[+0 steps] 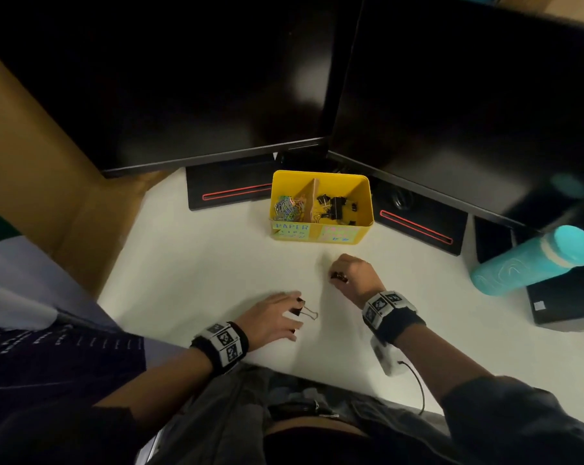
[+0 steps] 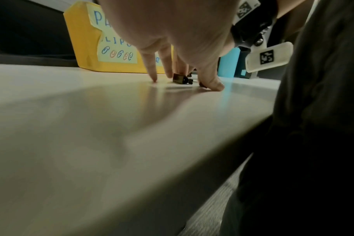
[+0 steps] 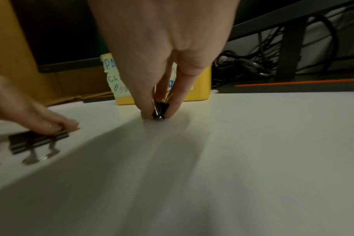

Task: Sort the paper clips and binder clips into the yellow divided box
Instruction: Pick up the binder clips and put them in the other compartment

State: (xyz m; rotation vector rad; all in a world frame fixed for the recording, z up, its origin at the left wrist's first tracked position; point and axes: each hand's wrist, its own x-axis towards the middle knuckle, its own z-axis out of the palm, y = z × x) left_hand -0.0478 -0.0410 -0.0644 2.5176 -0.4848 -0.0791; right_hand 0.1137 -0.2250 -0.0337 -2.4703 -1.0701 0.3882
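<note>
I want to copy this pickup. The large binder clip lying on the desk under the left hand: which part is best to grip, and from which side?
Judging by its pose, grip the binder clip by its black body, from above. It lies flat, wire handles pointing away from the left hand.

The yellow divided box (image 1: 321, 236) carries a label (image 1: 291, 229) reading "PAPER" (second line unclear)

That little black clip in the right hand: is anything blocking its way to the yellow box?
Nothing visible does. The right hand pinches the small binder clip on the bare white desk, and the yellow box stands open-topped just beyond it.
</note>
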